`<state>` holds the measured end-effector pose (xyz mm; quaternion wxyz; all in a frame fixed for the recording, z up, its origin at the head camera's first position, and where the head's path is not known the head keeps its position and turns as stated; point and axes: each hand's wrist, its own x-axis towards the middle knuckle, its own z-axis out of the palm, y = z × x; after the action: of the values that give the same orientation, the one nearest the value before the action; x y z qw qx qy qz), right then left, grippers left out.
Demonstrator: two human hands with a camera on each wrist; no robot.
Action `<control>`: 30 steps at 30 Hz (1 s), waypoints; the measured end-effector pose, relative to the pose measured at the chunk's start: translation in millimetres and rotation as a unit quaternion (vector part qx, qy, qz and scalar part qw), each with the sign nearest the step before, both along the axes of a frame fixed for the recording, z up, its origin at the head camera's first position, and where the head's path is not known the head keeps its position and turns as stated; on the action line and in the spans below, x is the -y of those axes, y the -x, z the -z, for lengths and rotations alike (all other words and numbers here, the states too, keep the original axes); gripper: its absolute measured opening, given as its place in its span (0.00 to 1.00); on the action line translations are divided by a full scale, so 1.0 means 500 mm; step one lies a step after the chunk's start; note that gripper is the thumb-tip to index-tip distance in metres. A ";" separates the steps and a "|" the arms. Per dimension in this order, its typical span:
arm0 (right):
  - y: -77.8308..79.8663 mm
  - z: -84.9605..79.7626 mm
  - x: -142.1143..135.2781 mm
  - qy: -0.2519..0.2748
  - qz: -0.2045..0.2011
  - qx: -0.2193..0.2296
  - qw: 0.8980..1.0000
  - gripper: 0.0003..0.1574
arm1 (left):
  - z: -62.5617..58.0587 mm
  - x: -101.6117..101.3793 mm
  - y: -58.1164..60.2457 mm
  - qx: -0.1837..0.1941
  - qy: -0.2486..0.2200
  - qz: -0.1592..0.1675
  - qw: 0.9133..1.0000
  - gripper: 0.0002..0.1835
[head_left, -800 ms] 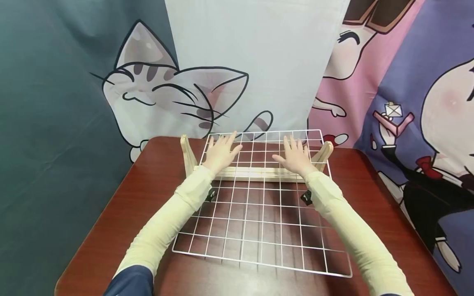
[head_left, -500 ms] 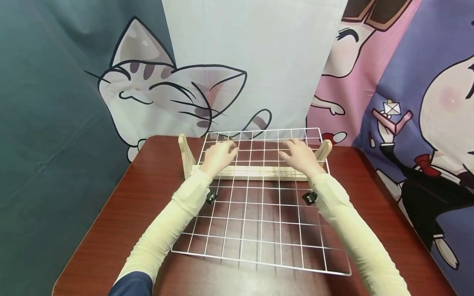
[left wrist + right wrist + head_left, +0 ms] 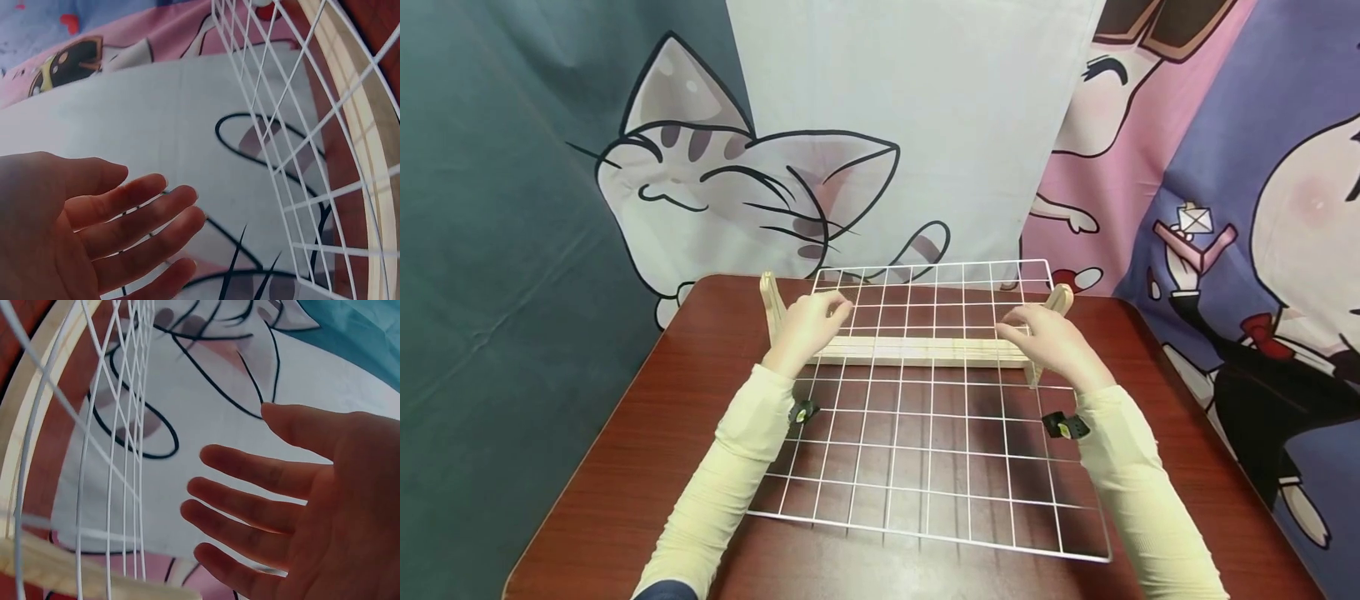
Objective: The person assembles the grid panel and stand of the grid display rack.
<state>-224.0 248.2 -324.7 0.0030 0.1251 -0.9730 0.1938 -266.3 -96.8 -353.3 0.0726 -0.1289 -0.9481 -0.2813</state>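
A white wire grid panel (image 3: 913, 429) leans tilted over a pale wooden frame (image 3: 917, 352), its near edge low on the table and its far edge raised. Above the grid's left side hovers my left hand (image 3: 811, 327); in the left wrist view its fingers (image 3: 144, 234) are relaxed and apart from the wires. My right hand (image 3: 1048, 337) is over the grid's right side, near the frame's right upright (image 3: 1060, 298). The right wrist view shows its fingers (image 3: 250, 515) spread loosely, holding nothing, with a gap to the wires.
The reddish-brown table (image 3: 655, 442) has rounded far corners. Behind it hangs a printed cloth (image 3: 955, 125) with a cartoon cat and figures. The frame's left upright (image 3: 769, 292) rises beside the grid's far left. Small dark devices sit at both wrists.
Both hands have lifted off the grid and moved apart and nearer, the left one leftward and the right one rightward. Their fingers went from spread flat to loosely bent. The grid stays in place.
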 end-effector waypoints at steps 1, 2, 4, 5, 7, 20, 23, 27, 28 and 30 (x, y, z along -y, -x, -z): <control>-0.008 0.000 -0.007 0.002 0.002 -0.001 1.000 0.23 | 0.002 0.009 -0.003 0.000 -0.003 -0.003 1.000 0.17; -0.015 0.000 -0.014 0.004 0.005 -0.003 1.000 0.22 | 0.004 0.017 -0.006 0.001 -0.005 -0.008 1.000 0.17; -0.031 0.004 -0.031 0.008 0.009 -0.008 1.000 0.22 | 0.010 0.035 -0.012 0.004 -0.007 -0.019 1.000 0.17; -0.039 0.007 -0.040 0.008 0.009 -0.012 1.000 0.21 | 0.015 0.044 -0.015 0.010 -0.006 -0.023 1.000 0.17; -0.055 0.015 -0.058 0.010 0.009 -0.022 1.000 0.20 | 0.025 0.064 -0.021 0.022 0.000 -0.032 0.999 0.18; -0.137 0.091 -0.141 0.078 0.058 0.007 0.995 0.50 | 0.141 0.160 -0.049 0.136 0.010 -0.028 0.990 0.31; -0.160 0.100 -0.151 0.068 0.080 0.039 0.994 0.53 | 0.165 0.169 -0.059 0.165 0.008 -0.029 0.986 0.34; -0.197 0.122 -0.161 0.063 0.086 0.065 0.992 0.53 | 0.192 0.179 -0.080 0.195 0.006 -0.022 0.981 0.34; -0.206 0.128 -0.162 0.065 0.086 0.066 0.992 0.53 | 0.197 0.180 -0.085 0.199 0.005 -0.017 0.980 0.33; -0.220 0.140 -0.163 0.074 0.090 0.068 0.991 0.53 | 0.208 0.180 -0.096 0.209 0.002 -0.011 0.978 0.32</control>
<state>-113.8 329.9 -394.8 -0.0362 0.0227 -0.9612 0.2724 -218.2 -187.0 -457.3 -0.1240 -0.0570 -0.9443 -0.2995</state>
